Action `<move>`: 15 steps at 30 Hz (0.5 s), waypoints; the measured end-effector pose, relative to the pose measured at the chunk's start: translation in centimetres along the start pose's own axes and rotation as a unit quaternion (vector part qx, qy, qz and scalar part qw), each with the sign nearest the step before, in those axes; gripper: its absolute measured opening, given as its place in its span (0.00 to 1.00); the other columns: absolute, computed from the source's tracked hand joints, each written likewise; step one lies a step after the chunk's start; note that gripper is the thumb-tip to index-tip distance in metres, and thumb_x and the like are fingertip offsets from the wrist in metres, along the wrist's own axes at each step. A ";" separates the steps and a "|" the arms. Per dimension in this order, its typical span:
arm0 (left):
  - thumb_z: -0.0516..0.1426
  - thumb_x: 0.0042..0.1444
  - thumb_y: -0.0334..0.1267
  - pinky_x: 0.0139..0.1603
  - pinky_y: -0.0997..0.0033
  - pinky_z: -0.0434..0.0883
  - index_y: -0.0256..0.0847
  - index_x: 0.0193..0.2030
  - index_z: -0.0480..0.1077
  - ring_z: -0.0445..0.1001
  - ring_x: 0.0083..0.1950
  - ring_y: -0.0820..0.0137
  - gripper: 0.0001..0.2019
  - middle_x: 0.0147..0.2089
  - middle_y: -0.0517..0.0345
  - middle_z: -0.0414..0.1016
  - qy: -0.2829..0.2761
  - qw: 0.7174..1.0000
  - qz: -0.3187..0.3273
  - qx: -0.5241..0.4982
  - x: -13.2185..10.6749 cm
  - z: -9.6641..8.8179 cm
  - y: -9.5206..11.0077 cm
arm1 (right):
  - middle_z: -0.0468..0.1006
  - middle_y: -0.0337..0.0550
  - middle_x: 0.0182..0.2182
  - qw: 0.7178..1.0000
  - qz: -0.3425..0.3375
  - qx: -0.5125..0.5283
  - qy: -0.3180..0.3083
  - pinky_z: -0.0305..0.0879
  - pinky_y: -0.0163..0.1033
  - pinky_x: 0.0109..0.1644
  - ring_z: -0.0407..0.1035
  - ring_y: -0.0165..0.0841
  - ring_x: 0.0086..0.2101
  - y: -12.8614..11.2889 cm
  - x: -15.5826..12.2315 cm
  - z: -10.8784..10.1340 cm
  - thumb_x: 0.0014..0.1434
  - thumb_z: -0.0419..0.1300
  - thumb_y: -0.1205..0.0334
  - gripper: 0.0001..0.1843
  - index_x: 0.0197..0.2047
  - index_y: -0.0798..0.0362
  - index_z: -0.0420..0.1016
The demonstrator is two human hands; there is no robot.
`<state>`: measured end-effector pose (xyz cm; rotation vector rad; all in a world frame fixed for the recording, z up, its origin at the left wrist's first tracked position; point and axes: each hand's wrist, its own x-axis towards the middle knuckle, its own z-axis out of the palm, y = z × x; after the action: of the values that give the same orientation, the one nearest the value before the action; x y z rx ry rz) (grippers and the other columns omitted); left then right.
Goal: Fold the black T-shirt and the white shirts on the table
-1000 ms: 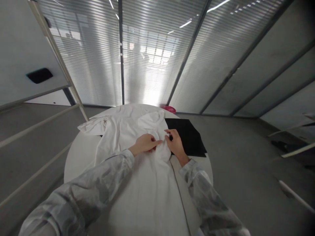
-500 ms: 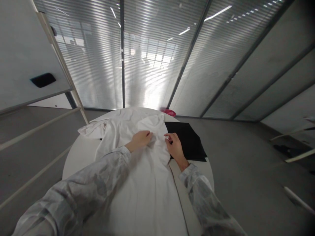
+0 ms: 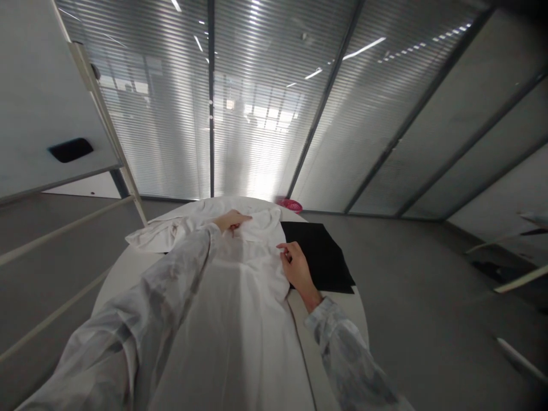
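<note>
A white garment (image 3: 240,297) lies spread lengthwise over a round white table (image 3: 115,268). My left hand (image 3: 231,220) is stretched out to the garment's far end near the collar. Its index finger points right and the other fingers curl into the cloth. My right hand (image 3: 293,267) rests at the garment's right edge, halfway along, with thumb and fingers curled on the fabric. A crumpled sleeve (image 3: 149,237) trails off to the far left. Both my arms wear pale translucent sleeves.
A flat black sheet (image 3: 321,257) lies on the table just right of the garment. A pink basket (image 3: 290,204) sits on the floor behind the table. A whiteboard on a stand (image 3: 51,114) is at the left, and a glass wall with blinds is at the back.
My left hand has slid away from me, from the garment's middle up to its far end. My right hand has stayed at the right edge. The camera has tilted a little.
</note>
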<state>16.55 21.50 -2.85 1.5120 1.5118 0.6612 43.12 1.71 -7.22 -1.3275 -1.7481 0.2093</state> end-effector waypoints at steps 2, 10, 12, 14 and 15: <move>0.75 0.52 0.52 0.28 0.68 0.62 0.35 0.32 0.78 0.66 0.25 0.69 0.21 0.19 0.59 0.67 -0.019 1.000 0.007 -0.003 0.6 0.0 0.2 | 0.75 0.47 0.43 1.000 -0.001 0.003 0.003 0.78 0.49 0.45 0.73 0.39 0.34 -0.1 0.0 -0.1 0.67 0.55 0.66 0.16 0.51 0.46 0.82; 0.70 0.62 0.39 0.41 0.69 0.75 0.32 0.44 0.82 0.79 0.42 0.63 0.11 0.36 0.52 0.81 0.052 0.997 0.053 -0.001 3.0 0.2 1.4 | 0.75 0.45 0.43 1.000 0.010 0.014 -0.002 0.76 0.46 0.39 0.70 0.36 0.30 0.2 0.0 -0.1 0.68 0.56 0.63 0.14 0.50 0.46 0.81; 0.66 0.68 0.42 0.51 0.63 0.79 0.33 0.55 0.80 0.81 0.52 0.59 0.15 0.50 0.47 0.83 0.076 0.995 0.057 0.002 3.1 0.6 1.4 | 0.75 0.44 0.42 1.000 0.012 0.008 0.002 0.75 0.45 0.38 0.68 0.35 0.28 0.2 0.0 -0.1 0.67 0.58 0.61 0.13 0.51 0.46 0.82; 0.64 0.72 0.46 0.58 0.53 0.81 0.36 0.63 0.75 0.80 0.58 0.57 0.19 0.61 0.45 0.79 0.079 0.995 0.058 0.001 2.8 1.0 1.1 | 0.75 0.43 0.41 1.000 0.011 -0.004 0.001 0.74 0.45 0.38 0.67 0.34 0.28 0.1 0.0 -0.1 0.66 0.60 0.60 0.12 0.51 0.46 0.81; 0.64 0.73 0.47 0.59 0.49 0.81 0.38 0.65 0.74 0.80 0.59 0.57 0.21 0.64 0.45 0.77 0.075 0.995 0.062 -0.003 2.6 1.1 0.9 | 0.75 0.43 0.42 1.000 0.011 -0.010 -0.003 0.74 0.45 0.38 0.68 0.34 0.28 0.0 0.0 -0.1 0.66 0.61 0.60 0.12 0.51 0.45 0.81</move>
<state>18.32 23.92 -3.13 1.5914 1.5337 0.8694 43.25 1.68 -7.14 -1.3628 -1.7441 0.2091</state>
